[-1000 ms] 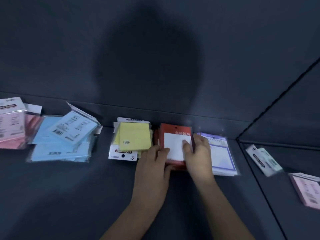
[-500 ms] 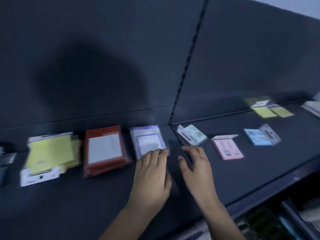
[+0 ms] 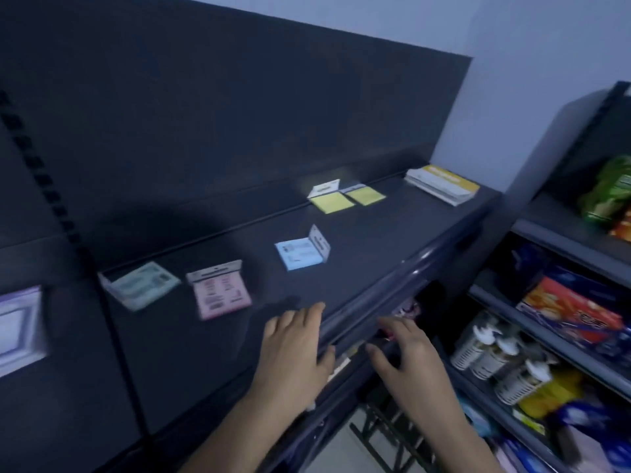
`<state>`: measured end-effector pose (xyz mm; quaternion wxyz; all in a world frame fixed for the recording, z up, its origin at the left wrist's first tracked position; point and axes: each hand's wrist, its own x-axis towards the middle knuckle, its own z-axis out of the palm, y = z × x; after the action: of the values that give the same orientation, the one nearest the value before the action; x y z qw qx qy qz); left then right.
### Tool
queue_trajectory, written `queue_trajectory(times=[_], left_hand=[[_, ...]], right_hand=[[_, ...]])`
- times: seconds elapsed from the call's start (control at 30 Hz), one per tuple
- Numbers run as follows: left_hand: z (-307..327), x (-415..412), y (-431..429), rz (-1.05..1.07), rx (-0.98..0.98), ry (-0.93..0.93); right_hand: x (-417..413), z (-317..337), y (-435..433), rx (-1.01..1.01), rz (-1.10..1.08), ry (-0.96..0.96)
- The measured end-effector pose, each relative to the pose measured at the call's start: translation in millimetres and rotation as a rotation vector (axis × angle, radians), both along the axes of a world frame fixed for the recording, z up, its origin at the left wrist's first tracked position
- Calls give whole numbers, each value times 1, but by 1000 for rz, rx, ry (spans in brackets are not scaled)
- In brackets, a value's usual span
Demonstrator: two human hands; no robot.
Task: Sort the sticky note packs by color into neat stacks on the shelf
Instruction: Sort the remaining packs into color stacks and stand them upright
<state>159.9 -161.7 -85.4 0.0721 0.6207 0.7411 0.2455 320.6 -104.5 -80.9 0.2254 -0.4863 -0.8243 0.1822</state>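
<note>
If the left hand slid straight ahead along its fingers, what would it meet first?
Most likely the blue pack, lying past a bare stretch of shelf. The left hand is open and holds nothing; motion blur leaves the line approximate.

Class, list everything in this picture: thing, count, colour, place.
shelf: one, dark grey, across the view
purple-framed pack: one, purple and white, far left
green sticky note pack: one, pale green, left part
pink sticky note pack: one, pink, right of the green
blue sticky note pack: one, light blue, mid-shelf
yellow sticky note packs: two, yellow, side by side at the back
yellow-topped stack: one, white and yellow, far right end
bottles: several, whitish, lower right shelving
left hand: one, open, over shelf's front
right hand: one, open, past shelf's edge
</note>
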Motion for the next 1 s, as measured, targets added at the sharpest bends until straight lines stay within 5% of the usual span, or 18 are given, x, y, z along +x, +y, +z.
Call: queue_trajectory(times=[0.63, 1.0], left_hand=[[-1, -3, 222, 206, 38, 20], [-7, -49, 345, 380, -229, -49]], right_hand=[[54, -20, 195, -72, -27, 54], [30, -22, 328, -112, 4, -44]])
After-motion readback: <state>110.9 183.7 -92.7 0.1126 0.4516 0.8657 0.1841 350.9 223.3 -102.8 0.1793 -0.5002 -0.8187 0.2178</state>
